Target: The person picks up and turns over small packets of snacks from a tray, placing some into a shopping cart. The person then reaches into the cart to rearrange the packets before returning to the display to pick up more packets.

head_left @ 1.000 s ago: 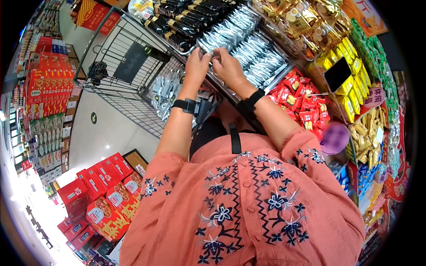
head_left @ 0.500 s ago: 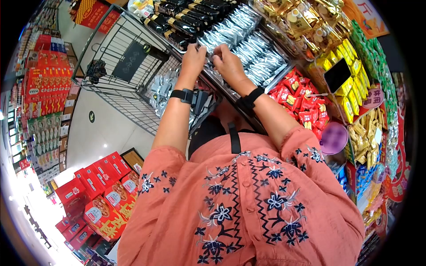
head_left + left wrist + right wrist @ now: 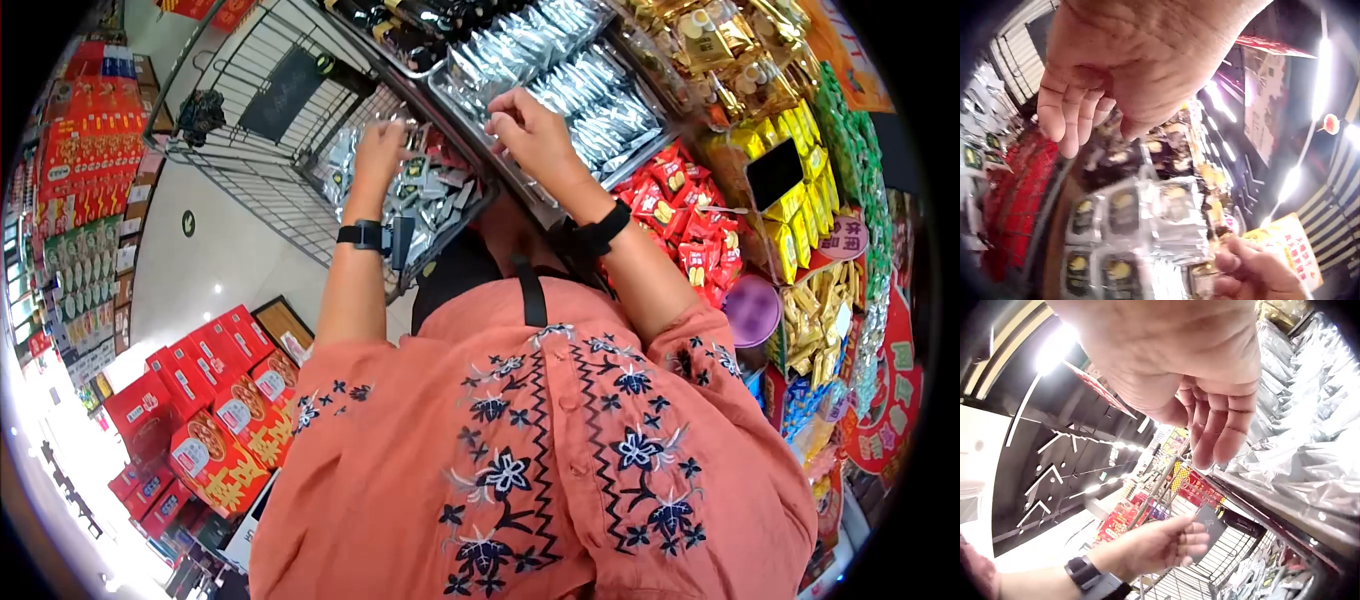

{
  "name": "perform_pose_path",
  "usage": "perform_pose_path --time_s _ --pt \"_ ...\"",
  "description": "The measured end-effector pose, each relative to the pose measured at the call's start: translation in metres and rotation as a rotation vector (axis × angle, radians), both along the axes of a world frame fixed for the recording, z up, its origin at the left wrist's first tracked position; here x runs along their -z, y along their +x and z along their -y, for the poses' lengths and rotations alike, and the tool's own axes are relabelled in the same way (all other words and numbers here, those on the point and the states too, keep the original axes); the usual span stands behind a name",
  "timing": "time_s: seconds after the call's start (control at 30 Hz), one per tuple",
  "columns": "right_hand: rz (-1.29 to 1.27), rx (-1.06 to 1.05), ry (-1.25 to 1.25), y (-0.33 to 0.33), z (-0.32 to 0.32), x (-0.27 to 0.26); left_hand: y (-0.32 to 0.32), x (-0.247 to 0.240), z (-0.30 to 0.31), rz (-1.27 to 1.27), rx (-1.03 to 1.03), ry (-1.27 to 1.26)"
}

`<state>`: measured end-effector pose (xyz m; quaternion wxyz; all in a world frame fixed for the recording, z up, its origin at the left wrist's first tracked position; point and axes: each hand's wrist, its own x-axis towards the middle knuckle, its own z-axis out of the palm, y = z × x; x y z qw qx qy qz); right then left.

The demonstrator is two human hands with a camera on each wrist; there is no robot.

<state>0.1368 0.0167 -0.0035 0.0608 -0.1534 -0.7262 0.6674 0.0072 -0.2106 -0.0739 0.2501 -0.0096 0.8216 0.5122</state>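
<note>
My left hand [image 3: 378,160] hangs over the shopping cart [image 3: 250,215], with silver packets [image 3: 445,200] heaped in the basket below it. In the left wrist view its fingers [image 3: 1069,119] droop loosely and nothing shows between them. My right hand [image 3: 535,135] hovers at the near edge of a display tray filled with rows of silver packets [image 3: 610,110]. Its fingers [image 3: 1229,428] bend softly in the right wrist view, with no packet in them. Dark labels with a yellow picture mark the tray's packets [image 3: 1121,209] in the left wrist view.
Red snack packets [image 3: 690,210] lie right of the silver ones, near a purple round lid [image 3: 752,310] and yellow bags [image 3: 795,215]. A black screen [image 3: 773,174] stands in front of those bags. Red boxes [image 3: 215,385] are stacked on the floor at left.
Both hands were close together at the tray's edge. My left hand has moved left and down over the cart, its fingers loosened; the right has shifted slightly right. The head view has tilted a little.
</note>
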Motion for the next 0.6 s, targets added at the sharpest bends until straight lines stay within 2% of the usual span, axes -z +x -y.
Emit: perform_pose_path --time_s 0.17,0.27,0.37,0.47,0.5,0.6 --pt "0.222 -0.278 -0.101 0.007 0.017 0.004 0.028 0.082 0.071 0.157 0.090 -0.223" --pt "0.318 -0.375 -0.127 0.007 0.027 0.019 0.041 0.126 0.087 0.225 0.168 -0.332" --pt "0.392 -0.409 -0.118 0.007 0.034 0.025 0.054 0.143 0.082 0.219 0.261 -0.411" --pt "0.422 -0.404 -0.121 0.008 0.036 0.028 0.064 0.209 0.086 -0.137 0.291 -0.425" --pt "0.430 -0.398 -0.119 0.008 0.037 0.029 0.064 0.170 0.069 0.012 0.261 -0.385" --pt "0.448 -0.380 -0.113 0.007 0.038 0.031 0.065 0.182 0.059 -0.045 0.203 -0.431"
